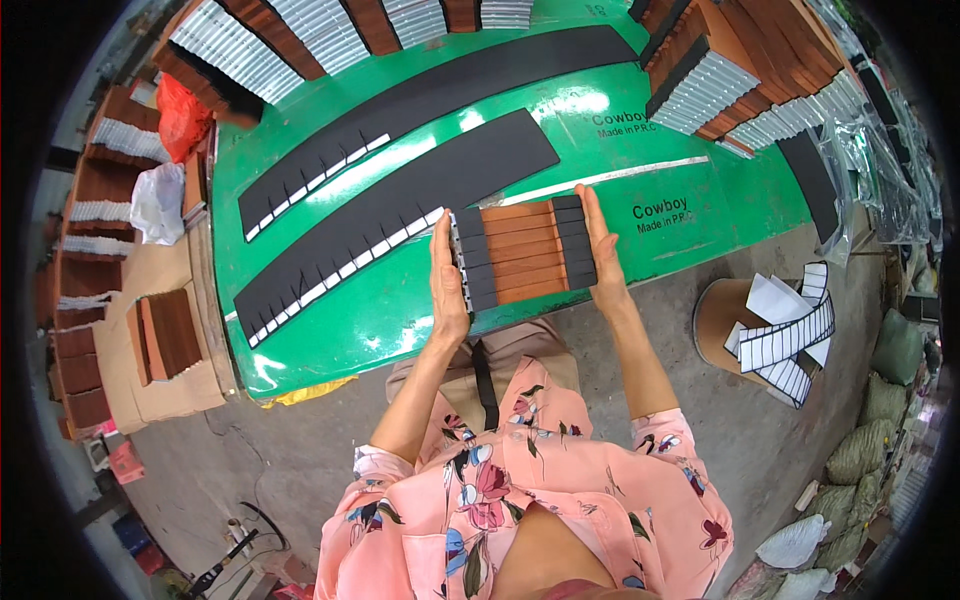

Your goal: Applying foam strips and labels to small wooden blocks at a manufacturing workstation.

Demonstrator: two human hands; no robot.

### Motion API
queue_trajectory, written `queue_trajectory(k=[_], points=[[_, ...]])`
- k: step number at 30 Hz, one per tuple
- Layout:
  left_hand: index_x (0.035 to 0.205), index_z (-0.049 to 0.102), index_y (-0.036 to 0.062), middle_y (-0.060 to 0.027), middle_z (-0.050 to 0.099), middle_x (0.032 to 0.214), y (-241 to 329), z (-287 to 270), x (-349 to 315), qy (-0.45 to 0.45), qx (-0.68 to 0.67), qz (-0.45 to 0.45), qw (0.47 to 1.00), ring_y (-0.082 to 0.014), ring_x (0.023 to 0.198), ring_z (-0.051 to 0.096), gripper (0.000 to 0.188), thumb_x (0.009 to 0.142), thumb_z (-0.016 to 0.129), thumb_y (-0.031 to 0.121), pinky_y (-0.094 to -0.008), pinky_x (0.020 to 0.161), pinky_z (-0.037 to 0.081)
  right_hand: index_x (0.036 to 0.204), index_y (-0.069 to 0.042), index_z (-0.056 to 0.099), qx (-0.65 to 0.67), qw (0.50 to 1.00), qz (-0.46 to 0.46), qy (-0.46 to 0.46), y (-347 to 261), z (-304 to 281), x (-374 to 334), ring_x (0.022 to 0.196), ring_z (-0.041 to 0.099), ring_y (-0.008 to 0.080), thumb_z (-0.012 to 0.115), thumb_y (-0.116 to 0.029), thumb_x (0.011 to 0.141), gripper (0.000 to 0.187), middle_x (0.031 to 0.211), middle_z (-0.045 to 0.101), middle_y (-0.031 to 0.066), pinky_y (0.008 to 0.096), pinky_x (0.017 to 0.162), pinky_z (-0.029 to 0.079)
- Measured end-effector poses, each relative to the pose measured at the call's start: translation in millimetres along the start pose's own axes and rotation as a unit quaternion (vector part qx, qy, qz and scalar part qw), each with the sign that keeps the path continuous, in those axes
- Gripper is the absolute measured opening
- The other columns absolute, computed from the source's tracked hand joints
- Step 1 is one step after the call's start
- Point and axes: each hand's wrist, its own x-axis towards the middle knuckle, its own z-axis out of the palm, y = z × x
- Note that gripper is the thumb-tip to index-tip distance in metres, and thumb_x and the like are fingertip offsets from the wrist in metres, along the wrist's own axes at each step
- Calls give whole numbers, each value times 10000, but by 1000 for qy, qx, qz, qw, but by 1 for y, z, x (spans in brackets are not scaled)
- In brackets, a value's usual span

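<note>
A person squeezes a brown and black stack between two hands. The left hand is flat on its left end, and the right hand is flat on its right end. The fingers on both hands are straight and close together. The stack is by the near edge of the green surface; I can't tell if it touches it. Past it lie two long black strips with white bits along one edge. Striped pieces sit on a round brown stool.
</note>
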Motion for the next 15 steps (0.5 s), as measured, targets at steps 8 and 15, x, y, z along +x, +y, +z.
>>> queue_trajectory(k=[8,15], points=[[1426,125,60,-157,164,1488,2,-2,-2,32,-21,-15,999,-307,1370,175,966,733,511,610,-408,1111,182,1464,-28,154,-489,856,-163,49,-62,17,28,1414,103,346,295,-518,954,721,1525,139,175,558,1099,72],[1411,193,50,-155,220,1470,1,-1,-5,62,-30,-15,997,-300,1353,224,835,804,452,562,-398,1100,208,1448,-26,210,-520,853,-17,-48,-33,22,28,1396,152,365,341,-458,963,662,1509,189,174,606,1072,137]])
